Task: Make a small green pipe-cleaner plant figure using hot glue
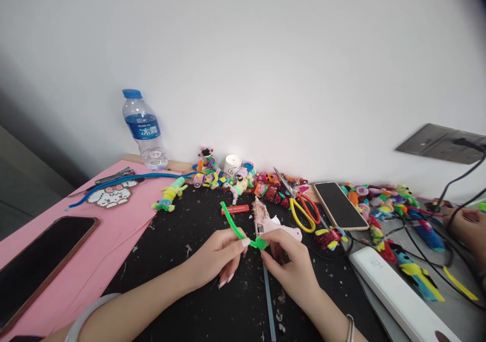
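Note:
Between my two hands is a bright green pipe cleaner [231,222], its right end curled into a small coil and its free end pointing up to the left. My left hand [220,257] pinches the straight part between thumb and finger. The coiled end sits in the closed fingertips of my right hand [290,261]. Just behind my hands lies a pale pink glue gun [275,224], a grey glue stick [269,296] stretching toward me below it. Yellow- and orange-handled scissors [299,207] rest beyond my right hand.
A water bottle [144,129] stands at the back left on pink paper [94,261], near a dark phone [41,266]. Several pipe-cleaner figures [243,177] line the wall. To the right are another phone [339,205], a white case [398,291], black cables and another person's hand [467,225].

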Tool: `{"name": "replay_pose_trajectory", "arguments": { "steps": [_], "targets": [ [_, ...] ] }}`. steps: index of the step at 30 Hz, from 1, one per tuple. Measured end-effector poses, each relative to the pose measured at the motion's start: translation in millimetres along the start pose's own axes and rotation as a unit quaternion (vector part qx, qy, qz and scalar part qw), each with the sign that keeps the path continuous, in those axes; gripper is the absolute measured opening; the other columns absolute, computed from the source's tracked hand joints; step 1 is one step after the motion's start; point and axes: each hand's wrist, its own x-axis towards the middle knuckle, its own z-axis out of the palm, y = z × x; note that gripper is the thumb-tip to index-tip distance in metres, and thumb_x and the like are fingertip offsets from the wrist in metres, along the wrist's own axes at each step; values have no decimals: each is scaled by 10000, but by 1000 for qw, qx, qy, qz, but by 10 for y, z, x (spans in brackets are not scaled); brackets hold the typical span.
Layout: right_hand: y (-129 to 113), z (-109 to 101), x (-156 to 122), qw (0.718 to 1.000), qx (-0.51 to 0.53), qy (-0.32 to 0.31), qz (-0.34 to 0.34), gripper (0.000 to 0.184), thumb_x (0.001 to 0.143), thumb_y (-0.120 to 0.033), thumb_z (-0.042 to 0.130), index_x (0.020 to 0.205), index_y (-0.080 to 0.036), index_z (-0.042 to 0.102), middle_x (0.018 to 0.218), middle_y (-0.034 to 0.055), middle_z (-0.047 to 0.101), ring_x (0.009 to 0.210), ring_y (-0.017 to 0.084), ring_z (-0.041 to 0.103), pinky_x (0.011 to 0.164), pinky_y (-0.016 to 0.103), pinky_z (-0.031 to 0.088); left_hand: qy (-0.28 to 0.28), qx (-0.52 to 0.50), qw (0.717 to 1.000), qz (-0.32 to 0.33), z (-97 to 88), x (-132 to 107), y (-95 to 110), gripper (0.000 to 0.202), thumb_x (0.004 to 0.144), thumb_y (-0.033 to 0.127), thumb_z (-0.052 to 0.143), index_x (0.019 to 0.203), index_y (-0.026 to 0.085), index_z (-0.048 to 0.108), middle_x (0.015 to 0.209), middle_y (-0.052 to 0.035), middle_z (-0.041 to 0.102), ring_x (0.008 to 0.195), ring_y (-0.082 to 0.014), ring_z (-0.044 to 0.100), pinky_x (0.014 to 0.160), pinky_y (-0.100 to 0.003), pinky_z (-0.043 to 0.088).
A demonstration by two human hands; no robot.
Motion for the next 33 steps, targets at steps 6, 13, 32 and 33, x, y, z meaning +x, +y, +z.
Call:
{"name": "replay_pose_trajectory", "arguments": {
  "steps": [6, 13, 32, 33],
  "targets": [
    [-10, 11, -6, 999, 16, -28, -12, 142, 766, -130, 545, 883, -194, 594, 746, 13, 596, 536, 106, 447, 491, 224, 391, 38, 35, 999, 10, 1, 15, -6, 340, 854, 455, 414, 688, 162, 458, 354, 69, 458, 233, -49, 330, 264, -136, 288],
    [-23, 16, -12, 999, 19, -48, -6, 152, 761, -109, 545, 870, -190, 614, 745, 20, 603, 558, 113, 477, 501, 224, 398, 36, 49, 998, 18, -7, 7, -32, 359, 851, 478, 396, 664, 174, 437, 348, 67, 453, 235, -52, 326, 265, -141, 270],
    [101, -29, -30, 993, 42, 79, 83, 101, 847, -223, 470, 870, -189, 562, 719, 13, 572, 591, 136, 502, 548, 235, 398, 148, -18, 987, 56, -45, 44, 1, 326, 874, 439, 381, 709, 166, 448, 350, 79, 433, 245, -50, 320, 270, -136, 275],
    [106, -34, -31, 992, 35, 86, 86, 115, 858, -240, 456, 819, -186, 550, 700, 9, 554, 584, 132, 487, 541, 232, 385, 160, -17, 985, 64, -52, 47, 5, 326, 875, 439, 381, 714, 164, 453, 350, 80, 432, 250, -50, 323, 274, -136, 278]
  ]
}}
